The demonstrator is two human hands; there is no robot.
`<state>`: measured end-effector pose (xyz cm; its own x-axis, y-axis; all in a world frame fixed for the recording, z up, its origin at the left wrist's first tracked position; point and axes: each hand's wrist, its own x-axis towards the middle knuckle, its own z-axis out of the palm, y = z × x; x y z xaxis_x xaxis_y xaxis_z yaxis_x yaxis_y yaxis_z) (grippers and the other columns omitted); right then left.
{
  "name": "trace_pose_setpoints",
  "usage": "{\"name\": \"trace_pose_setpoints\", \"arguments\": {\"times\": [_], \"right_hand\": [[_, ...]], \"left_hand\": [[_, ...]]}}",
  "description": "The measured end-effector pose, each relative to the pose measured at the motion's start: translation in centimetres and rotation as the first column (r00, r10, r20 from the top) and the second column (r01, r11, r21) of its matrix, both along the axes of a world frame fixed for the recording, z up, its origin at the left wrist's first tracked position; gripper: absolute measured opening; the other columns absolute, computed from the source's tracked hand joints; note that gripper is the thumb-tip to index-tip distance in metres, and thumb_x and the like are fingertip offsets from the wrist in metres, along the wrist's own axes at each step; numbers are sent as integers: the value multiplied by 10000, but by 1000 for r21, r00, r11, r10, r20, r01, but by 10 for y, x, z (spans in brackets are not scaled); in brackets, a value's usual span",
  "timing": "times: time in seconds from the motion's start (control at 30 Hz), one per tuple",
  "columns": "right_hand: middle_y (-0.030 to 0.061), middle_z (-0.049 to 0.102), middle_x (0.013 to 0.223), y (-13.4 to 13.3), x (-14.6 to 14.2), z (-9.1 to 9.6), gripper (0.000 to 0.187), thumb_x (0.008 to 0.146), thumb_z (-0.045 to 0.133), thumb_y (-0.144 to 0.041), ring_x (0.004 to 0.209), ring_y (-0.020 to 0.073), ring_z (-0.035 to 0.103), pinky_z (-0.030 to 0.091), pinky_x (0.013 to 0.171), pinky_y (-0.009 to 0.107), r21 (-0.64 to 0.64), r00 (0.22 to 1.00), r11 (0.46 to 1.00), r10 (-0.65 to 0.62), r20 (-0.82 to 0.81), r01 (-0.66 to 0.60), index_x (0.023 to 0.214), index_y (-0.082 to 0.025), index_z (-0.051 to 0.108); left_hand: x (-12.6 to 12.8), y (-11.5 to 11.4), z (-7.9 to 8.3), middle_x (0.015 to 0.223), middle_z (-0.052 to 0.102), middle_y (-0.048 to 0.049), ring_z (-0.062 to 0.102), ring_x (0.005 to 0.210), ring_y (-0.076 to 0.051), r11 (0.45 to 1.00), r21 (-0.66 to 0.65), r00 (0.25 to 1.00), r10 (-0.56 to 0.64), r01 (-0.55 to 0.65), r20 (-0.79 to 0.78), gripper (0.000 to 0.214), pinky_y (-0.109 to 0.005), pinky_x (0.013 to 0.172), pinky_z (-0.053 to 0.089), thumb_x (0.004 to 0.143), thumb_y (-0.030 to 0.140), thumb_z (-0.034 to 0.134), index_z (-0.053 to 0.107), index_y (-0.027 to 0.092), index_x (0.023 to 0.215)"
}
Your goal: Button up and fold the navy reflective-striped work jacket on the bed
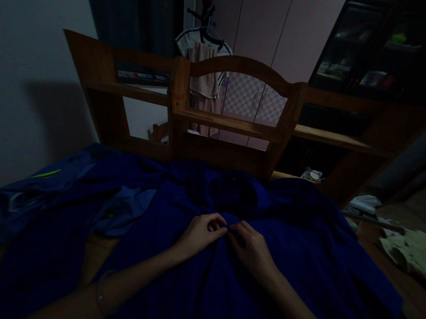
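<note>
A dark blue long-sleeved garment [282, 258] lies spread out in front of me, its collar [254, 193] toward the shelf and its sleeves out to both sides. Just below the collar, my left hand [203, 230] pinches the fabric at the front opening between thumb and fingers. My right hand [250, 244] pinches the same spot from the other side, with the fingertips of both hands almost touching. Whatever small part sits between the fingertips is too dark and small to make out. A bracelet [101, 293] circles my left wrist.
A wooden shelf unit [227, 124] stands along the far edge. Lighter blue clothing [125, 210] lies under the left sleeve. To the right is a pale cloth [421, 257]. Clothes [205, 71] hang on a stand behind the shelf, before a pink cabinet [260, 26].
</note>
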<state>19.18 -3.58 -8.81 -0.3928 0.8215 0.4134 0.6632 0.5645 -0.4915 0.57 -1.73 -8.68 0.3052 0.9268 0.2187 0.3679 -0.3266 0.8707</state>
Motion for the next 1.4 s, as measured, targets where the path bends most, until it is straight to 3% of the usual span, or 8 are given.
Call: {"name": "trace_pose_setpoints", "arguments": {"times": [0.43, 0.6, 1.4], "right_hand": [[27, 583, 835, -2, -3, 1, 192, 928, 406, -233, 737, 127, 567, 411, 675, 225, -22, 998, 998, -64, 29, 65, 865, -205, 585], [23, 588, 830, -2, -4, -1, 142, 899, 446, -214, 725, 130, 563, 395, 653, 225, -10, 995, 995, -96, 28, 97, 853, -203, 579], [18, 597, 834, -2, -5, 2, 134, 883, 459, -220, 722, 126, 569, 393, 649, 219, -8, 992, 993, -121, 39, 121, 844, -204, 586]], "left_hand": [[1, -2, 4, 729, 649, -1, 592, 659, -137, 997, 74, 996, 2, 5, -85, 222, -210, 602, 419, 807, 380, 539, 651, 196, 860], [3, -2, 3, 719, 643, 4, 585, 654, -128, 994, 111, 991, 31, -17, -129, 161, -207, 611, 410, 792, 280, 522, 649, 194, 841], [2, -1, 0, 738, 687, -5, 633, 664, -148, 996, 38, 989, 85, -81, -117, 181, -203, 600, 422, 748, 251, 530, 682, 216, 840]]}}
